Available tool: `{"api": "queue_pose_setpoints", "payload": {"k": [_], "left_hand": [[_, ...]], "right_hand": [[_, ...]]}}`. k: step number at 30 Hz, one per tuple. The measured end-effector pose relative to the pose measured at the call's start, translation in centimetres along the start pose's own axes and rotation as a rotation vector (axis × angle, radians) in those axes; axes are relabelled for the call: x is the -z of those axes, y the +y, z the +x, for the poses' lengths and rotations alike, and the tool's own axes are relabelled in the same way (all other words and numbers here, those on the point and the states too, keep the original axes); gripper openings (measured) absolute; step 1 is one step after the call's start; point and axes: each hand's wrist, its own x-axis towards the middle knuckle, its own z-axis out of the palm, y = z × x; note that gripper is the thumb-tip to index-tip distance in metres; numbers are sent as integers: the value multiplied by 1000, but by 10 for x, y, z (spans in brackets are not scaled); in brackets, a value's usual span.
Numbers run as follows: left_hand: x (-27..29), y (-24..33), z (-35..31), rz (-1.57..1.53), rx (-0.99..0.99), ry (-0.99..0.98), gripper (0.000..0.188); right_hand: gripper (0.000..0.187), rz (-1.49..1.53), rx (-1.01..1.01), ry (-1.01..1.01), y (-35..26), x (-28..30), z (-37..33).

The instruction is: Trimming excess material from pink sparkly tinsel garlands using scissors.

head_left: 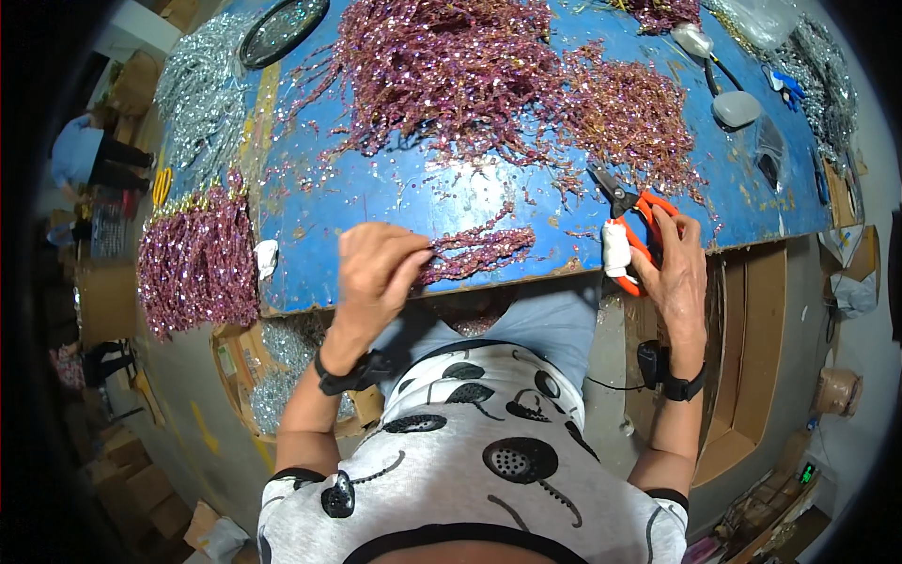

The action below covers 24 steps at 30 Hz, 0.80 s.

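At the table's near edge, my left hand (381, 268) pinches one end of a short bundle of pink glitter strands (484, 254). The bundle lies flat on the blue tabletop and points right. My right hand (676, 277) has its fingers and thumb around the orange handles of a pair of pruning shears (640, 230). White wrapping covers part of one handle. The shears' dark blades point up and left, toward a loose pile of pink strands (629, 117). Beyond my hands lies a larger heap of pink glitter strands (446, 70).
Pink strands with gold tops (199, 258) hang over the table's left edge, near yellow-handled scissors (163, 187). Silver strands (205, 89) and a black tray (282, 31) lie at far left. A grey rounded object (736, 109) sits far right. An open cardboard box (742, 376) stands below the table.
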Motion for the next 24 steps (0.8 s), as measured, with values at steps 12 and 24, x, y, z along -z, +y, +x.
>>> {"api": "queue_pose_setpoints", "payload": {"k": [12, 24], "left_hand": [[25, -20, -53, 87, 295, -49, 16], [31, -34, -62, 79, 233, 10, 14]], "right_hand": [[22, 453, 389, -66, -85, -50, 9], [38, 326, 398, -45, -108, -37, 10]]}}
